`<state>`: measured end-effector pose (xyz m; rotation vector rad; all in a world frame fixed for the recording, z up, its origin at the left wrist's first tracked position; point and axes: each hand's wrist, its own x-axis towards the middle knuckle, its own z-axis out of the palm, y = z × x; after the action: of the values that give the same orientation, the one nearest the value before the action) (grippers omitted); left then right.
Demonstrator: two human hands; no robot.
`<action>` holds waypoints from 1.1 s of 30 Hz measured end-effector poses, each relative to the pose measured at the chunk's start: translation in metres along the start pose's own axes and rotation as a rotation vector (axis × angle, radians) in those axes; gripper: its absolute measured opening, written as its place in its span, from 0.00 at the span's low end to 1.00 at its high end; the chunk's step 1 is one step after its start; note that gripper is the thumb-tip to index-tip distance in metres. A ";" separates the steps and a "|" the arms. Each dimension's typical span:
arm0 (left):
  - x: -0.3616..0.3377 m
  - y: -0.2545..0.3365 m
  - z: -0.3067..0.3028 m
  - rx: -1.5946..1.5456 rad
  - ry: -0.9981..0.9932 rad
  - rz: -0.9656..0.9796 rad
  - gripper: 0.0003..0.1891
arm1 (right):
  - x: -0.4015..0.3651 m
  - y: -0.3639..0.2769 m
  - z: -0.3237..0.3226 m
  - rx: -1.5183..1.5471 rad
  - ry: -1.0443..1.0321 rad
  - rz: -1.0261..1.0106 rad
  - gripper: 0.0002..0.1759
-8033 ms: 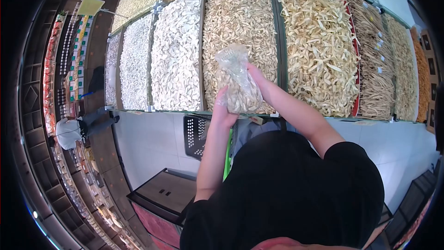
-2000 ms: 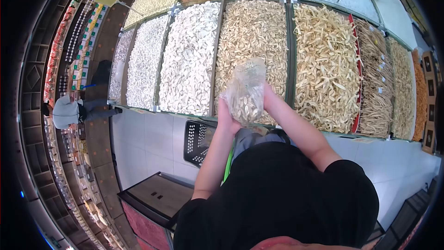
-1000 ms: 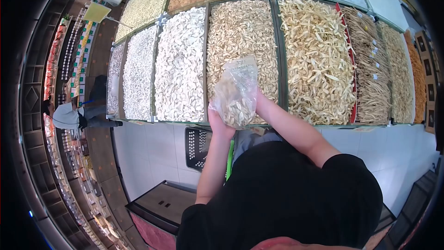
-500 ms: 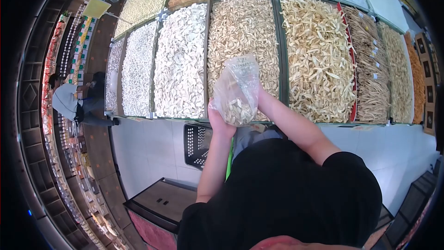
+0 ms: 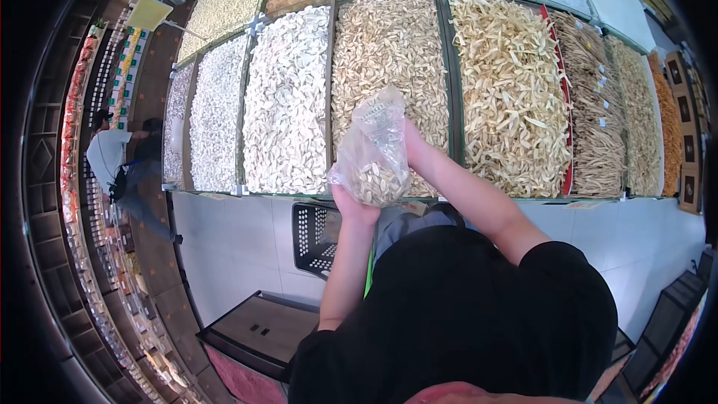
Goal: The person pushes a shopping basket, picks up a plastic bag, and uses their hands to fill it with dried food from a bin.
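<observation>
- holding up a clear bag [image 5: 374,135] with both hands, just over the front edge of a big bin [image 5: 385,37] of dried food.
- cupping the bottom of the bag from below with the left hand [image 5: 350,206], closed around the full part.
- gripping the upper side of the bag with the right hand [image 5: 413,151], closed on the plastic; hard to see the fingertips behind the bag.
- inside the bag, at the bottom: a small heap of tan slices [image 5: 374,179], looking like the stuff in the bin behind.
- up top: empty, crinkled plastic, with the mouth pointing up.
- looks like the step of holding and checking a part-filled bag, with no scooping right now.
- for a next move: must hold the mouth up and the bottom snug, so as not to spill.
- down below, beside the left arm: a black basket [image 5: 314,232] with holes.
- far off on the left: another person [image 5: 111,157] by the shelves, well apart.
</observation>
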<state>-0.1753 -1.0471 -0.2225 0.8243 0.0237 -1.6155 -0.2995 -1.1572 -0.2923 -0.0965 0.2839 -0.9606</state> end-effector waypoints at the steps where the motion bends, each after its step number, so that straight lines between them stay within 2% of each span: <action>1: 0.003 0.000 -0.002 -0.007 0.007 0.004 0.33 | 0.000 0.002 0.000 -0.023 -0.032 -0.017 0.21; 2: 0.007 0.001 -0.004 -0.040 -0.049 -0.003 0.33 | -0.001 0.003 -0.002 -0.047 -0.061 -0.033 0.22; 4: 0.014 0.006 -0.010 -0.108 -0.154 -0.018 0.32 | -0.018 0.003 0.009 -0.055 0.089 0.059 0.24; 5: 0.016 0.009 -0.008 -0.114 -0.157 -0.025 0.32 | -0.026 0.003 0.017 -0.062 0.160 0.103 0.26; 9: 0.025 0.015 0.004 -0.106 -0.142 -0.025 0.32 | -0.054 0.008 0.030 -0.166 0.153 0.137 0.30; 11: 0.028 0.018 0.008 -0.105 -0.135 -0.016 0.31 | -0.074 0.004 0.059 -0.184 0.199 0.137 0.32; 14: 0.034 0.022 0.013 -0.129 -0.157 -0.018 0.31 | -0.082 0.009 0.017 -0.255 0.185 0.228 0.33; 17: 0.039 0.026 0.019 -0.151 -0.196 -0.030 0.31 | -0.091 0.012 -0.029 -0.355 0.299 0.369 0.31; 19: 0.038 0.027 0.024 -0.173 -0.215 -0.034 0.31 | -0.103 0.012 -0.044 -0.349 0.356 0.357 0.30; 22: 0.044 0.026 0.025 -0.076 -0.091 -0.020 0.32 | -0.118 0.013 -0.057 -0.344 0.453 0.354 0.28; 23: 0.042 0.025 0.025 -0.087 -0.116 -0.029 0.32 | -0.121 0.012 -0.060 -0.343 0.488 0.353 0.28; 25: 0.034 0.025 0.024 -0.110 -0.162 -0.048 0.32 | -0.127 0.011 -0.065 -0.358 0.508 0.338 0.26; 29: 0.039 0.022 0.001 -0.118 -0.132 -0.071 0.31 | -0.131 0.011 -0.074 -0.395 0.531 0.339 0.25; 33: 0.033 0.017 -0.008 -0.088 -0.148 -0.062 0.30 | -0.124 0.013 -0.081 -0.394 0.459 0.308 0.29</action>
<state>-0.1565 -1.0759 -0.2382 0.6404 0.0151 -1.7176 -0.3790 -1.0446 -0.3479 -0.1865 0.8858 -0.6002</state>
